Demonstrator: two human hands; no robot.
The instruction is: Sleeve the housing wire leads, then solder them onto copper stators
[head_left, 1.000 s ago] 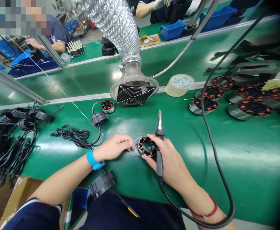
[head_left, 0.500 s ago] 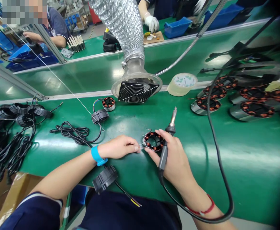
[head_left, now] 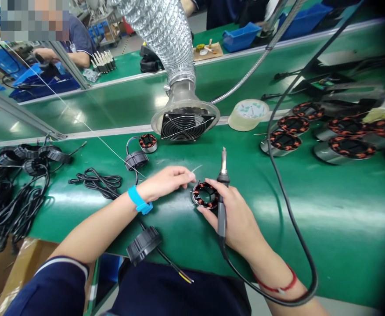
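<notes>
My right hand [head_left: 236,215] is closed round a soldering iron [head_left: 223,215], its tip pointing up and away from me. The same hand's thumb and index finger grip the rim of a motor stator [head_left: 196,202] with copper windings. My left hand [head_left: 170,180] pinches a thin strand of solder wire [head_left: 197,168] just left of and above the stator; its end sticks out past the fingertips. The strand runs back to the upper left. Near my left wrist lies a black ribbed cap [head_left: 144,245] with a cable ending in bare coloured wires.
A fume extractor [head_left: 185,125] hangs at the back centre, beside a tape roll [head_left: 248,115]. Several stators [head_left: 282,142] stand at the right. Coiled cable [head_left: 102,183] and a heap of capped cables [head_left: 17,188] lie left. The iron's cord [head_left: 294,215] loops across the right side.
My left hand has moved up, away from the stator's left edge, with the solder wire. The soldering iron has turned more upright and shifted slightly left with the stator.
</notes>
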